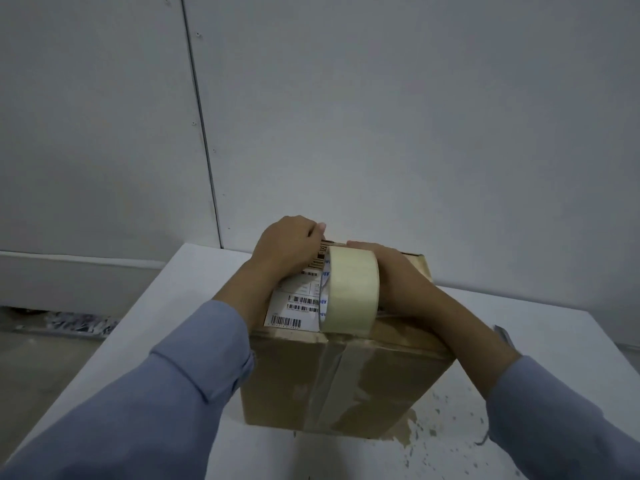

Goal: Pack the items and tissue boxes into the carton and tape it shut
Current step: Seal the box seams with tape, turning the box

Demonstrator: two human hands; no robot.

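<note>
A brown carton [294, 382] stands closed on the white table [166, 306], with a white shipping label [294, 306] on its top and old clear tape down its near face. A roll of beige tape [353, 289] stands on edge on the carton's top. My right hand [398, 275] holds the roll from its right side, fingers wrapped over it. My left hand [287, 251] presses down at the far edge of the top, fingers curled there; whether it pinches the tape's end is hidden. The items and tissue boxes are out of sight.
A grey-white wall [381, 116] rises just behind the table. The table's surface at the near right is speckled with brown stains [426, 427]. A small grey object [504, 336] lies by my right sleeve. Bare floor and a baseboard are at the left.
</note>
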